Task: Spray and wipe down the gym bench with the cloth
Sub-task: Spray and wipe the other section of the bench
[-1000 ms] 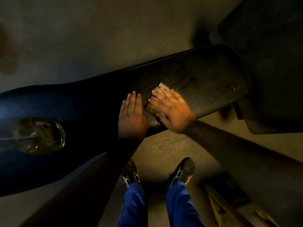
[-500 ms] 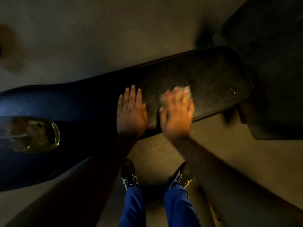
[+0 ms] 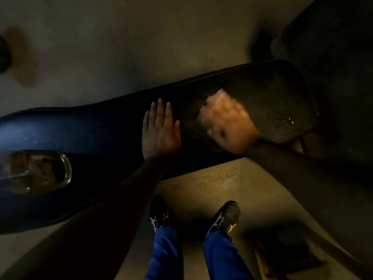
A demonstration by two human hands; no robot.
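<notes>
A long dark padded gym bench runs from lower left to upper right across the dim view. My left hand lies flat on the pad's middle, fingers together and extended, holding nothing. Just to its right, my right hand is motion-blurred and presses a pale folded cloth onto the pad; only the cloth's far edge peeks out past the fingers. Small wet droplets glisten on the pad near its right end. A clear spray bottle lies on the bench at the far left.
My two dark shoes and blue trouser legs stand on the concrete floor below the bench. A large dark piece of equipment sits beyond the bench's right end. Wooden slats lie at the lower right.
My right hand has slid the cloth to the right along the pad, away from my left hand, and is now blurred with motion. My left hand has stayed flat in place.
</notes>
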